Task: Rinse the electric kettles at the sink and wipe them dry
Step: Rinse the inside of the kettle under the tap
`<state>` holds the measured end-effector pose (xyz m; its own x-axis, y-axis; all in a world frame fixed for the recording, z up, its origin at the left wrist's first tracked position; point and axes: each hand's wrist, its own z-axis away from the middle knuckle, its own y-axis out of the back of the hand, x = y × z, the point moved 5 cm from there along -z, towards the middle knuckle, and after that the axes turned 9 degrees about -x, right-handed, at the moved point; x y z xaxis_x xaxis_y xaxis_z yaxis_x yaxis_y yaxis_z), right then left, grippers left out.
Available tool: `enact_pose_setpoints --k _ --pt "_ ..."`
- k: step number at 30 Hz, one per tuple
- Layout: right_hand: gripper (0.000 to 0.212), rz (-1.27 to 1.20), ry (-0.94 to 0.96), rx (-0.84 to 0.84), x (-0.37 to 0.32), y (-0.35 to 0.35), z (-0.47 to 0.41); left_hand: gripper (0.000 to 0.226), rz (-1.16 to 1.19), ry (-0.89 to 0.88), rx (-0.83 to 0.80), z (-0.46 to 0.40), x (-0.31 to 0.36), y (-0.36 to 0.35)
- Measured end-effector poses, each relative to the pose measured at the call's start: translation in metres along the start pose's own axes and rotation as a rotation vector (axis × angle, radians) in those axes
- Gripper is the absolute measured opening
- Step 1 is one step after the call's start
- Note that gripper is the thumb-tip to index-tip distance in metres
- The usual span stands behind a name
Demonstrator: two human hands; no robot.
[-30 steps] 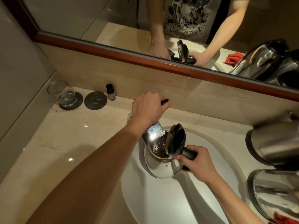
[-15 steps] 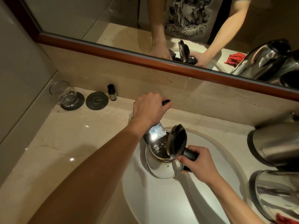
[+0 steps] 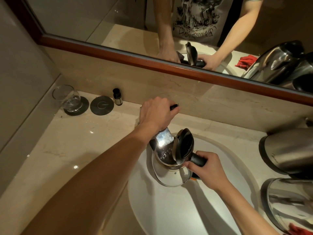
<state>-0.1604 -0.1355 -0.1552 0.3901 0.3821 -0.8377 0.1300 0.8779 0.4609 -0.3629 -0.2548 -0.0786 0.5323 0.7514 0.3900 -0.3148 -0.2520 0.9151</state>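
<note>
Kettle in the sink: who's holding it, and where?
The right hand grips the kettle by its black handle. The left hand grips the tap lever.

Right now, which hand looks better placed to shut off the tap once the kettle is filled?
Probably the left hand: it already rests on the faucet handle above the spout. The right hand grips the kettle by its handle over the sink, lid open.

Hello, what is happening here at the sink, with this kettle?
A person holds an open kettle over the sink, the right hand gripping its black handle, lid up. The left hand grips the tap lever behind it, and the spout points into the kettle. Two more kettles wait on the right.
</note>
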Motion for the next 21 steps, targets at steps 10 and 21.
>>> enact_pose_setpoints --k 10,21 --pt "0.056 -0.025 -0.016 -0.009 0.0013 -0.0006 0.0007 0.043 -0.008 0.000 0.000 -0.0002 0.0001 -0.0003" --pt "0.039 0.000 0.022 0.013 0.0034 -0.0004 0.0007 0.043 -0.003 -0.013 0.008 0.0013 0.0007 0.0015"
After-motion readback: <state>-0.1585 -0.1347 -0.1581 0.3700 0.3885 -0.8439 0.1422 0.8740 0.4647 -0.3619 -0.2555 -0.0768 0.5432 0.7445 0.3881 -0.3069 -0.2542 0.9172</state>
